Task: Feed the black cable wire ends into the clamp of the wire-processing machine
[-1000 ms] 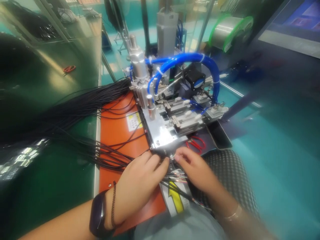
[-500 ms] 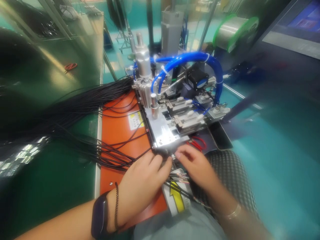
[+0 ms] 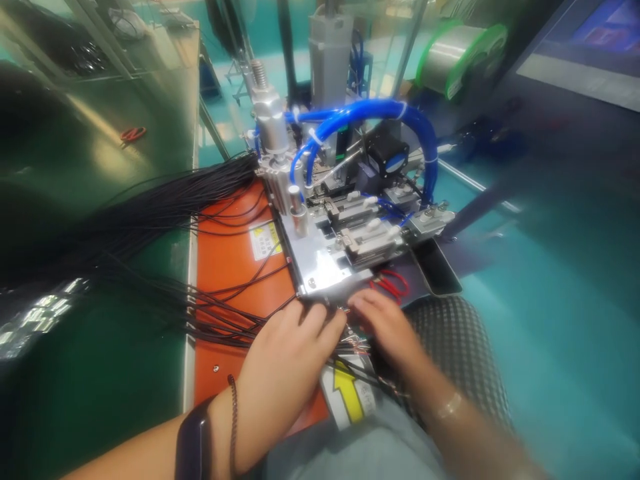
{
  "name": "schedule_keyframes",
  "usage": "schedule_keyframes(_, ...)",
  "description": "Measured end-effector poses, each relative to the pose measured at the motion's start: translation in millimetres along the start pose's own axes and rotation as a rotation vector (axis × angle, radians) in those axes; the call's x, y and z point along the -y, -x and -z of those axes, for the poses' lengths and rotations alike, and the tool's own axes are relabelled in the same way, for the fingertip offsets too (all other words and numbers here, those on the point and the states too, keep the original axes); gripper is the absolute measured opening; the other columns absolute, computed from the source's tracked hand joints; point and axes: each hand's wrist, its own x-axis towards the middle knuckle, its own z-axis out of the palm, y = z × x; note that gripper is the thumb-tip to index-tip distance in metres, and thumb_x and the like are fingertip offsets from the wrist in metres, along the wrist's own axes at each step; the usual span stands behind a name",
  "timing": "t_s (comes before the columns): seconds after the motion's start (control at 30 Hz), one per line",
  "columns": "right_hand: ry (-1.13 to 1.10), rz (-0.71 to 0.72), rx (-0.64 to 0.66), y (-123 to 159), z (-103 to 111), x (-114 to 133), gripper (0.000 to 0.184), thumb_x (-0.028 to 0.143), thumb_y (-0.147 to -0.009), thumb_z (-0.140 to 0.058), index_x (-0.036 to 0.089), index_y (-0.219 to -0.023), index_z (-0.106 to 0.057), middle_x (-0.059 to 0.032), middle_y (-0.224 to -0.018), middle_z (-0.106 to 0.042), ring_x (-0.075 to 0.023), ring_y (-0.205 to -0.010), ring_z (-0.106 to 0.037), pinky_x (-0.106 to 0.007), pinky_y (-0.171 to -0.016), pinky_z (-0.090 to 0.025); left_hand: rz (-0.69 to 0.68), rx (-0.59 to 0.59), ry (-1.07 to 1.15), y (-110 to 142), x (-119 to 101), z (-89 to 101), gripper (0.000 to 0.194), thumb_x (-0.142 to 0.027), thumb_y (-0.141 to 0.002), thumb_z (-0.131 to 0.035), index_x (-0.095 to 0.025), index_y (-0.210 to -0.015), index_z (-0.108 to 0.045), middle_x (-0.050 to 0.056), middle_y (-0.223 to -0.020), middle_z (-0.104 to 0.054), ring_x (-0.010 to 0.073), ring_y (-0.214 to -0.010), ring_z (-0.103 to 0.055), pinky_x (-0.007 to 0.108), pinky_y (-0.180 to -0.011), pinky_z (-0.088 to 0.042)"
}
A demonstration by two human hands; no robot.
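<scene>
Reaching to the front edge of the machine [image 3: 325, 263], my left hand [image 3: 290, 353] sits near six o'clock, my right hand [image 3: 390, 327] toward five, both beside the cable ends [image 3: 356, 345]; I cannot tell whether either pinches one. Black cables [image 3: 225, 319] cross the orange worktop [image 3: 220, 257] at eight; the phone [image 3: 436, 267] lies past three.

Cable bundle [image 3: 165, 207] lies across L side of worktop [image 3: 225, 267]; machine [image 3: 320, 260] stands to its R. Phone [image 3: 436, 267] at machine's front R corner, scissors [image 3: 393, 283] just L of phone. Arrow label [image 3: 349, 393] nearest the wearer, w/ wire ends [image 3: 356, 345] just behind it. Spool [image 3: 457, 59] at back R.
</scene>
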Motion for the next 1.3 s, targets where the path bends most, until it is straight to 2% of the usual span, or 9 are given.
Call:
schedule_keyframes(0.13, 0.141, 0.107, 0.029, 8, 3, 18, 0.017, 0.034, -0.087, -0.049, 0.020, -0.080, -0.057, 0.0003, -0.076, -0.056, -0.0153, -0.072, -0.052, -0.025, -0.064, -0.041, -0.016, -0.028, 0.017, 2, 3, -4.4, 0.051, -0.005, -0.084, -0.042, -0.023, -0.132, -0.044, 0.007, -0.103, -0.053, 0.0236, -0.090, -0.049, 0.039, -0.072, -0.052)
schedule_keyframes(0.37, 0.281, 0.134, -0.016, 9, -3, 25, 0.016, 0.026, -0.086, -0.048, 0.020, -0.073, -0.053, 0.0035, -0.065, -0.048, -0.0126, -0.061, -0.045, -0.023, -0.056, -0.037, -0.009, -0.024, 0.023, 4, 2, -4.6, 0.056, -0.003, -0.081, -0.040, -0.023, -0.134, -0.041, 0.007, -0.102, -0.052, 0.0242, -0.088, -0.048, 0.039, -0.069, -0.052)
schedule_keyframes(0.57, 0.290, 0.112, 0.016, 11, 1, 30, 0.014, 0.026, -0.088, -0.047, 0.020, -0.079, -0.057, 0.0021, -0.071, -0.055, -0.0133, -0.065, -0.049, -0.024, -0.058, -0.037, -0.008, -0.028, 0.020, 3, 2, -6.5, 0.058, -0.003, -0.081, -0.040, -0.023, -0.134, -0.040, 0.007, -0.100, -0.051, 0.0241, -0.087, -0.049, 0.039, -0.069, -0.051)
schedule_keyframes(0.63, 0.263, 0.091, 0.028, 9, 0, 29, 0.014, 0.024, -0.086, -0.048, 0.020, -0.075, -0.055, 0.0032, -0.067, -0.051, -0.0127, -0.063, -0.047, -0.023, -0.058, -0.037, -0.005, -0.025, 0.013, 3, 2, -6.2, 0.057, -0.003, -0.080, -0.040, -0.023, -0.134, -0.041, 0.007, -0.100, -0.051, 0.0238, -0.086, -0.049, 0.038, -0.068, -0.052)
schedule_keyframes(0.8, -0.021, -0.029, 0.094, 2, -3, 21, 0.015, 0.027, -0.084, -0.050, 0.018, -0.072, -0.053, 0.0037, -0.066, -0.049, -0.0119, -0.063, -0.048, -0.023, -0.059, -0.039, 0.005, -0.023, 0.006, 4, 2, -4.1, 0.054, -0.005, -0.082, -0.042, -0.024, -0.132, -0.042, 0.007, -0.096, -0.053, 0.0234, -0.083, -0.051, 0.038, -0.066, -0.052)
schedule_keyframes(0.93, -0.109, -0.078, 0.078, 0, -1, 18, 0.012, 0.030, -0.079, -0.057, 0.018, -0.079, -0.059, 0.0020, -0.068, -0.056, -0.0136, -0.066, -0.053, -0.024, -0.061, -0.044, -0.048, -0.140, 0.047, 13, 11, -5.2, 0.049, -0.001, -0.079, -0.039, -0.014, -0.126, -0.046, 0.009, -0.096, -0.054, 0.0230, -0.084, -0.052, 0.038, -0.069, -0.052)
schedule_keyframes(1.07, -0.091, -0.023, 0.103, 1, 4, 21, 0.019, 0.028, -0.080, -0.055, 0.019, -0.091, -0.067, -0.0014, -0.077, -0.064, -0.0166, -0.076, -0.060, -0.027, -0.067, -0.048, -0.055, -0.203, 0.055, 21, 19, -6.8, 0.037, -0.002, -0.080, -0.039, -0.009, -0.113, -0.053, 0.013, -0.106, -0.055, 0.0251, -0.093, -0.052, 0.040, -0.076, -0.050)
schedule_keyframes(1.2, -0.031, 0.048, 0.079, 2, 6, 26, 0.014, 0.030, -0.080, -0.058, 0.020, -0.083, -0.067, -0.0016, -0.079, -0.065, -0.0164, -0.076, -0.059, -0.026, -0.066, -0.046, -0.074, -0.233, 0.004, 23, 21, -6.9, 0.038, 0.000, -0.079, -0.036, -0.007, -0.113, -0.053, 0.015, -0.109, -0.056, 0.0265, -0.096, -0.053, 0.041, -0.078, -0.048)
schedule_keyframes(1.3, 0.060, 0.065, 0.054, 2, 5, 27, 0.009, 0.026, -0.081, -0.058, 0.019, -0.077, -0.062, 0.0012, -0.070, -0.058, -0.0137, -0.067, -0.054, -0.024, -0.061, -0.043, -0.091, -0.241, -0.030, 24, 20, -5.3, 0.041, 0.003, -0.077, -0.034, -0.006, -0.113, -0.052, 0.016, -0.110, -0.058, 0.0264, -0.096, -0.054, 0.040, -0.078, -0.048)
